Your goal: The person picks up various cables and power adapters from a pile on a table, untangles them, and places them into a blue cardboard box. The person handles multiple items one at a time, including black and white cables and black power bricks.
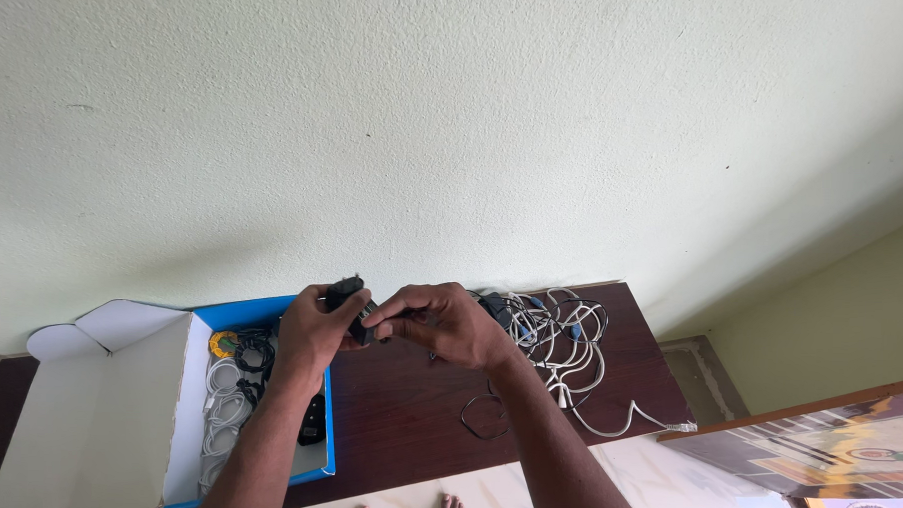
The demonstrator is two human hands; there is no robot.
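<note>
A: What do you have there?

B: You hold a small black adapter (353,309) between your 2 hands, raised a little above the dark wooden table (406,423), just beside the open blue box (329,450). Your left hand (314,329) is wrapped round its lower end, fingers closed on the body. Your right hand (447,324) pinches the near side of it with thumb and fingertips; a thin black cord (484,417) seems to trail from under that hand down to a loop on the table, though I cannot tell whether it joins the adapter.

A: Which step does that look like?

B: I judge you are in the middle of handling this 1 piece, gathering or freeing it, with nothing yet set down. Any further move calls for a firm hold with the left while the right works at the small end, and care that the trailing cord does not snag.

A: How are my arms set?

B: Both forearms rise from the bottom edge and meet at the adapter, wrists bent inward, the right crossing over the table's middle.

A: And around that?

B: The box holds coiled white cables (224,401), black ones, and a yellow roll (223,343); its white lid (86,412) lies folded open to the left. A tangle of white and black cables (559,338) lies on the table to your right.
</note>
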